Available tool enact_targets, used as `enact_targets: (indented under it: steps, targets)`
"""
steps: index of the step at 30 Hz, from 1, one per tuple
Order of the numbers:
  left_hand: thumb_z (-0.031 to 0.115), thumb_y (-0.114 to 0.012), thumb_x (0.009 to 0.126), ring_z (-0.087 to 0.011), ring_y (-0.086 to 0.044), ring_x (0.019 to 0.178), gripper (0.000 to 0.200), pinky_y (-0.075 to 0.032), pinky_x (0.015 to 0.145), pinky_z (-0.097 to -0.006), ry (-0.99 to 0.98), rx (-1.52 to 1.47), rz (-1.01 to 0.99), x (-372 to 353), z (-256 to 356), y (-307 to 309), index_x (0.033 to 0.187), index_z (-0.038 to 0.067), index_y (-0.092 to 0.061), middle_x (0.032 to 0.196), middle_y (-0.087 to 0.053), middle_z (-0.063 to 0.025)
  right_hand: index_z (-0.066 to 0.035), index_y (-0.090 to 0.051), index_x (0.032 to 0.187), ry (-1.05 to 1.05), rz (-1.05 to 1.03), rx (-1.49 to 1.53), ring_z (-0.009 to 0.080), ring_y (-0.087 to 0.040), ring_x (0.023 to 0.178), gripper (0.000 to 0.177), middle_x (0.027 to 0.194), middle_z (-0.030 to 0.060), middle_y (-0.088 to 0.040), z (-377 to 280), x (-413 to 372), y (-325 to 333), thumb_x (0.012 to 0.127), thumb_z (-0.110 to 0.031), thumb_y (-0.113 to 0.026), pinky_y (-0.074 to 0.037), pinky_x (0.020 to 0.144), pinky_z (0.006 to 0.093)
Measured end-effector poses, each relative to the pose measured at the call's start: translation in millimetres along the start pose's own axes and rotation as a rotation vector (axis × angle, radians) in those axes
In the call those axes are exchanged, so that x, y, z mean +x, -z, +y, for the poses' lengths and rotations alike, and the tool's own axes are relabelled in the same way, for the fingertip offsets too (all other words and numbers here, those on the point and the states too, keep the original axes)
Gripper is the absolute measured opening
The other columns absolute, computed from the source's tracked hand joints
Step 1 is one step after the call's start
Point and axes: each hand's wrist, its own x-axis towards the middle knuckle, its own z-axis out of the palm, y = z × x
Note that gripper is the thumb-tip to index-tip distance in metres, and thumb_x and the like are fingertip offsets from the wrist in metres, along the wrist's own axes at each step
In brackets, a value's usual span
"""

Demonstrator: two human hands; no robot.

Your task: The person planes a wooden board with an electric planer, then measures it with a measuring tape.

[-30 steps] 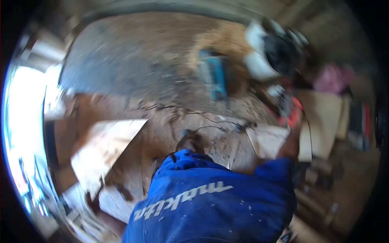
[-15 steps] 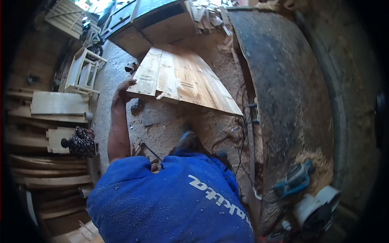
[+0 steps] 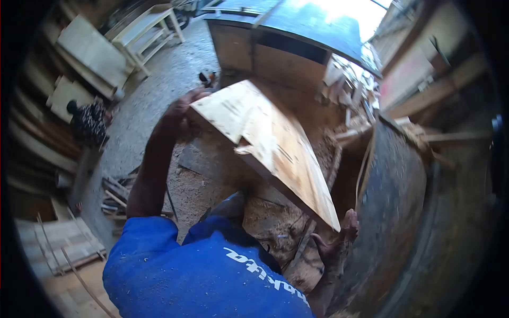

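A wide panel of joined pale boards (image 3: 270, 138) is held out in front of me, tilted, with a broken notch in its near edge. My left hand (image 3: 185, 108) is closed around the panel's left corner. At its right corner, my right hand (image 3: 336, 241) has thumb and fingers spread apart, the panel's tip overlapping the gap between them in this view. Beside that hand stands a dark, worn workbench top (image 3: 389, 212).
A large dark-topped cabinet (image 3: 281, 40) stands ahead, with wood offcuts (image 3: 347, 87) by its right end. A pale wooden frame table (image 3: 151, 34) is at the far left. Another person (image 3: 90, 122) is at the left near stacked boards. Scrap sticks (image 3: 116, 196) lie on the dusty floor.
The panel has swung and tilted, its right corner lower and nearer me. My right hand has come into view beside that corner. My left hand keeps its grip; the view has turned right.
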Motion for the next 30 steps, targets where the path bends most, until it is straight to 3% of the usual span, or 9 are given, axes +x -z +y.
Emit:
enact_targets:
  steps: [5, 7, 12, 14, 16, 18, 20, 26, 30]
  targets:
    - [0.065, -0.037, 0.103, -0.0302, -0.047, 0.141, 0.088, -0.039, 0.117, -0.0462, -0.118, 0.003, 0.114, 57.5, 62.6, -37.1, 0.154, -0.006, -0.031, 0.152, -0.047, -0.0214, -0.001, -0.058, 0.136, -0.107, -0.014, 0.228, 0.0408, -0.067, 0.11, 0.079, 0.122, 0.0223, -0.068, -11.0, 120.2, -46.0, 0.081, -0.054, -0.079, -0.055, 0.092, 0.0483]
    - [0.076, -0.04, 0.096, -0.0273, -0.07, 0.109, 0.101, -0.057, 0.094, -0.0416, -0.212, 0.122, -0.002, 84.3, 88.8, -48.7, 0.156, -0.005, -0.029, 0.131, -0.064, -0.022, -0.002, -0.068, 0.12, -0.025, 0.189, 0.018, 0.0395, -0.073, 0.089, 0.06, 0.103, 0.0197, -0.074, 7.7, 155.8, -54.5, 0.086, -0.051, -0.076, -0.059, 0.077, 0.0452]
    - [0.036, -0.069, 0.098, -0.0199, -0.073, 0.098, 0.081, -0.062, 0.081, -0.0343, -0.493, 0.197, -0.03, 132.5, 119.1, -82.1, 0.159, 0.005, -0.026, 0.107, -0.073, -0.0121, -0.006, -0.07, 0.107, -0.207, 0.31, -0.188, 0.0297, -0.07, 0.072, 0.033, 0.089, 0.0109, -0.074, 51.3, 230.4, -43.4, 0.091, -0.034, -0.071, -0.054, 0.065, 0.0435]
    - [0.033, -0.074, 0.094, -0.0185, -0.075, 0.086, 0.076, -0.062, 0.075, -0.0343, -0.489, 0.372, 0.049, 159.2, 121.8, -91.5, 0.155, 0.005, -0.037, 0.097, -0.076, -0.0134, -0.004, -0.072, 0.097, -0.216, 0.296, -0.12, 0.0279, -0.069, 0.069, 0.031, 0.083, 0.0099, -0.073, 69.8, 289.8, -55.2, 0.092, -0.035, -0.068, -0.053, 0.063, 0.0422]
    - [0.039, -0.076, 0.09, -0.0208, -0.073, 0.07, 0.063, -0.058, 0.063, -0.0388, -1.173, 0.99, 0.228, 230.2, 98.6, -85.5, 0.139, 0.003, -0.056, 0.08, -0.073, -0.0144, -0.004, -0.072, 0.096, -0.043, 0.245, -0.008, 0.0279, -0.069, 0.068, 0.031, 0.083, 0.01, -0.073, 74.4, 381.2, -95.9, 0.092, -0.035, -0.068, -0.053, 0.063, 0.0422]
    - [0.04, -0.073, 0.083, -0.0259, -0.066, 0.064, 0.032, -0.05, 0.056, -0.0418, -1.128, 1.075, 0.531, 244.4, 121.7, -114.2, 0.09, 0.009, -0.068, 0.07, -0.062, -0.0117, -0.004, -0.072, 0.096, 0.16, 0.181, 0.122, 0.0279, -0.069, 0.068, 0.031, 0.083, 0.0101, -0.073, 59.6, 479.0, -146.5, 0.092, -0.035, -0.068, -0.053, 0.062, 0.0421]
    - [0.032, -0.073, 0.078, -0.0285, -0.064, 0.072, 0.026, -0.049, 0.058, -0.0398, -1.249, 1.269, 0.842, 277.0, 135.9, -133.6, 0.082, 0.009, -0.061, 0.073, -0.061, -0.009, -0.004, -0.072, 0.096, 0.336, 0.106, 0.243, 0.028, -0.069, 0.068, 0.031, 0.083, 0.0102, -0.073, 35.6, 560.7, -199.7, 0.092, -0.035, -0.068, -0.053, 0.062, 0.0421]
    - [0.032, -0.077, 0.074, -0.0336, -0.063, 0.071, 0.038, -0.046, 0.057, -0.0412, -1.77, 0.791, 0.882, 404.1, 177.5, -161.6, 0.082, 0.004, -0.053, 0.07, -0.058, -0.009, -0.004, -0.072, 0.095, 0.513, 0.052, 0.379, 0.028, -0.069, 0.068, 0.031, 0.082, 0.0104, -0.073, 46.0, 721.5, -229.0, 0.092, -0.034, -0.067, -0.053, 0.062, 0.042]
    - [0.041, -0.081, 0.076, -0.038, -0.062, 0.065, 0.053, -0.045, 0.057, -0.0451, -1.325, 0.861, 0.696, 444.2, 177.6, -162.7, 0.09, 0.002, -0.049, 0.066, -0.056, -0.0128, -0.004, -0.072, 0.094, 0.553, 0.047, 0.477, 0.0281, -0.069, 0.068, 0.031, 0.082, 0.0106, -0.073, 47.4, 783.9, -244.5, 0.092, -0.034, -0.067, -0.054, 0.062, 0.042]
